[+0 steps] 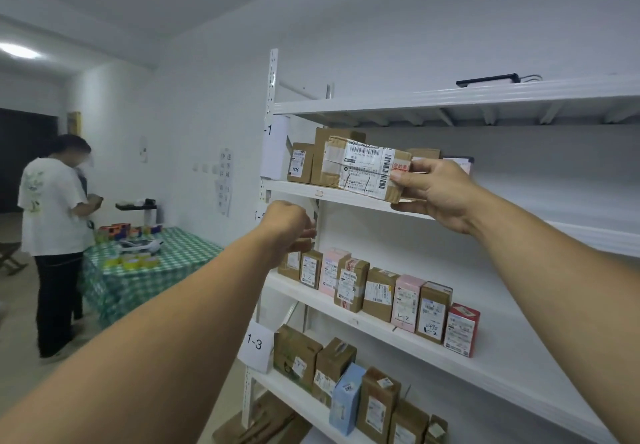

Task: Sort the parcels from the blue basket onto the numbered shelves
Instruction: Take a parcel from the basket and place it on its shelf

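Note:
My right hand (436, 194) grips one end of a brown cardboard parcel (360, 170) with a white barcode label. It holds the parcel lengthwise at the front edge of the shelf labelled 1-1 (301, 191). Two brown boxes (301, 163) stand behind it on that shelf. My left hand (289, 227) hovers lower, by the white upright in front of the 1-2 shelf (381, 326), with fingers loosely curled and nothing in them. The blue basket is out of view.
The 1-2 shelf holds a row of several brown, pink and red parcels (377, 291). Several more boxes (346, 384) stand by the 1-3 tag (255, 345). At the left a person (55, 235) stands by a green checked table (145, 270).

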